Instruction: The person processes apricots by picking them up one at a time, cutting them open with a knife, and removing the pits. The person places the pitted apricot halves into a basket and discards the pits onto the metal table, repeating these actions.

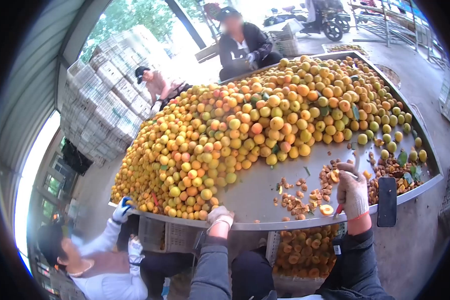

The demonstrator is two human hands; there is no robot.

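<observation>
Orange-gold apricots heaped across a metal table

Ripe-looking apricots [276,123] are piled over the far and left parts of the table [255,192], with greener ones scattered toward its right end. By the table's near edge, a cut half [326,209] is laid beside brown stones [292,205]. More halves [305,250] are stacked in a crate [271,250] below the table.

The left hand [220,216] is rested at the table's near rim with its fingers curled; whether anything is held there cannot be told. The right hand [352,190] is raised over the table's near right part, its fingers bent tightly, apparently around a red tool [339,209], most of which is hidden.

Each whole fruit can be judged light, smooth and prone to roll, firmer where green and easily bruised where deep orange. It is best held around its widest girth, with pressure spread. The cut half is likely softer and slippery on its wet face, so it is better lifted by the skin side near the rim, without its flesh being squeezed.
</observation>
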